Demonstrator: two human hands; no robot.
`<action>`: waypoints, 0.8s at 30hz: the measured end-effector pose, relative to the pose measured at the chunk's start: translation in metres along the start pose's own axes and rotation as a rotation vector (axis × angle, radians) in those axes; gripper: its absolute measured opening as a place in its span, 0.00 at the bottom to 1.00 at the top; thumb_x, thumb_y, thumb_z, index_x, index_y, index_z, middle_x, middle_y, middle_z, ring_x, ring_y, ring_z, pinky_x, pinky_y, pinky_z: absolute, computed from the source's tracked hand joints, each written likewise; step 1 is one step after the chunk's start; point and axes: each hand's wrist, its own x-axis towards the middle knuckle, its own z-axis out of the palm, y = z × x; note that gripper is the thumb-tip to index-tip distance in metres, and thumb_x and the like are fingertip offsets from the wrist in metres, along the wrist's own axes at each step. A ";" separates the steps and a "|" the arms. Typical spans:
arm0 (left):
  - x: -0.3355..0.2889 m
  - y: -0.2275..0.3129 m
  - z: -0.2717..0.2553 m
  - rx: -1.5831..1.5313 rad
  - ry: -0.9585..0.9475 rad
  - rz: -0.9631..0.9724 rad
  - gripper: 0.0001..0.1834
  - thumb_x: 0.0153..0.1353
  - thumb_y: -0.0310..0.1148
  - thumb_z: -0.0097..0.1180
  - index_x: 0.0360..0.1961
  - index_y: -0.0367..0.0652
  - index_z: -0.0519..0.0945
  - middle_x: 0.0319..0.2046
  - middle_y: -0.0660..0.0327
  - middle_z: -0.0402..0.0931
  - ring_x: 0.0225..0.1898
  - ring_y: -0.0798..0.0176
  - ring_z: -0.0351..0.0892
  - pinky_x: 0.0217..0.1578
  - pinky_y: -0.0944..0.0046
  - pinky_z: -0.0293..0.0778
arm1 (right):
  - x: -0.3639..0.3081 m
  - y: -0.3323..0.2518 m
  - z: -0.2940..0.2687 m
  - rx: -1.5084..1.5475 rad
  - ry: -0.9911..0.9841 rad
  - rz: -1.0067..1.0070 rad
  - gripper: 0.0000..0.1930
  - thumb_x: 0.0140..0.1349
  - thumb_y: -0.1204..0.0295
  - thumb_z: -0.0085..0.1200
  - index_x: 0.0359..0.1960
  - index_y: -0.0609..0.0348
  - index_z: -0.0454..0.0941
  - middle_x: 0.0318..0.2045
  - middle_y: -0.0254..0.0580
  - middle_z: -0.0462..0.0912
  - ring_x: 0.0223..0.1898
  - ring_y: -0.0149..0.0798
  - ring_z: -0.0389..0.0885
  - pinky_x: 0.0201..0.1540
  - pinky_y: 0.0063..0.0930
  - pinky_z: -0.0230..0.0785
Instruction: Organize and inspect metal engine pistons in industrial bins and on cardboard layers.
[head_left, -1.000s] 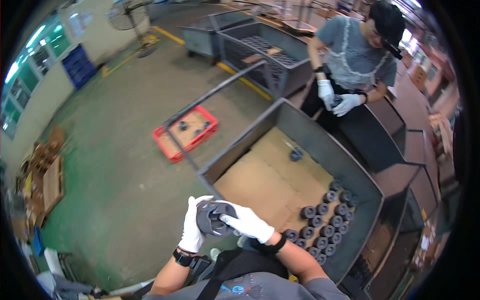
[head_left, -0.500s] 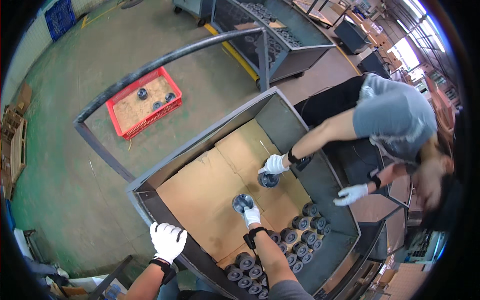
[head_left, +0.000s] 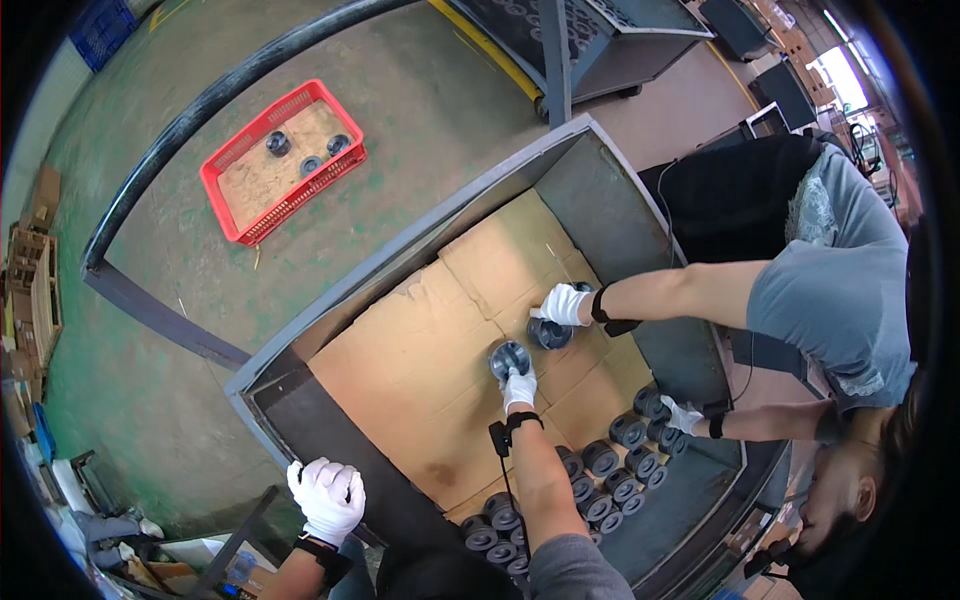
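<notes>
Person's gloved right hand [head_left: 518,388]: fingers pinching near edge of grey piston [head_left: 509,358] over cardboard [head_left: 390,370] in steel cart [head_left: 590,195]; whether lifted, I cannot tell. Left hand [head_left: 328,498] beside cart, fingers curled, apparently empty. Work looks partway: piston cluster [head_left: 600,458] stands grouped; held piston and co-worker's piston [head_left: 549,334] remain apart.

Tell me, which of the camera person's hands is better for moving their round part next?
Right, I think: the right hand holds the part over or on the cardboard. The left hand is by the bin's rim, with no part visible in it.
</notes>
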 end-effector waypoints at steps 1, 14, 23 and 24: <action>0.001 0.000 0.000 -0.007 -0.012 0.003 0.10 0.46 0.32 0.63 0.30 0.55 0.75 0.31 0.69 0.73 0.43 0.59 0.73 0.54 0.44 0.59 | 0.005 0.000 -0.005 -0.014 -0.004 -0.027 0.26 0.66 0.81 0.50 0.65 0.47 0.66 0.39 0.39 0.81 0.19 0.32 0.76 0.16 0.25 0.66; -0.003 -0.004 0.004 0.083 -0.012 0.066 0.09 0.51 0.29 0.62 0.31 0.55 0.76 0.33 0.69 0.74 0.44 0.58 0.74 0.54 0.43 0.60 | -0.194 0.171 -0.228 -0.900 0.229 -0.130 0.31 0.46 0.60 0.73 0.49 0.63 0.77 0.48 0.55 0.79 0.48 0.56 0.79 0.55 0.42 0.71; -0.003 0.005 0.004 0.091 0.021 0.104 0.06 0.54 0.30 0.61 0.31 0.56 0.77 0.33 0.69 0.76 0.44 0.58 0.74 0.56 0.44 0.59 | -0.219 0.129 -0.208 -1.492 0.249 0.165 0.53 0.33 0.47 0.75 0.62 0.56 0.63 0.56 0.50 0.74 0.59 0.52 0.71 0.60 0.42 0.68; -0.003 0.007 0.003 0.081 0.006 0.098 0.06 0.53 0.31 0.61 0.30 0.55 0.77 0.33 0.69 0.76 0.44 0.58 0.74 0.56 0.44 0.59 | -0.214 0.127 -0.211 -1.606 0.169 0.245 0.50 0.34 0.48 0.75 0.60 0.55 0.65 0.54 0.48 0.75 0.58 0.50 0.72 0.59 0.40 0.69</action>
